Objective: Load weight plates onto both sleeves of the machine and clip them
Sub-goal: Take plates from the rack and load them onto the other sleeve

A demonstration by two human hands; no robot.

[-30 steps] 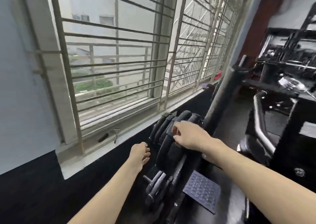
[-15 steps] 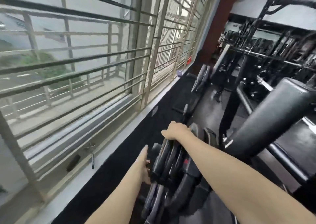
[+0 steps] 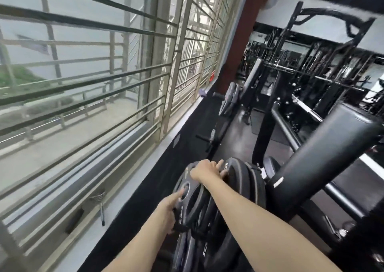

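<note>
Several black weight plates [image 3: 245,180] stand on edge in a rack low in the middle of the view. My right hand [image 3: 207,171] grips the top rim of the nearest black plate [image 3: 190,204], its fingers curled over the edge. My left hand [image 3: 169,211] holds the same plate lower down on its left face, beside a round grip hole. A metal spring clip [image 3: 99,201] lies on the window ledge at the left. The plates' lower halves are hidden behind my forearms.
A thick black padded roller [image 3: 324,159] on the machine juts out at the right, close to the plates. Barred windows [image 3: 93,89] run along the left wall. More plates [image 3: 228,99] and black racks [image 3: 311,74] stand farther back on the dark floor.
My left hand has moved from beside the plates onto the face of the nearest plate, which now tilts out from the stack. The view has shifted slightly closer.
</note>
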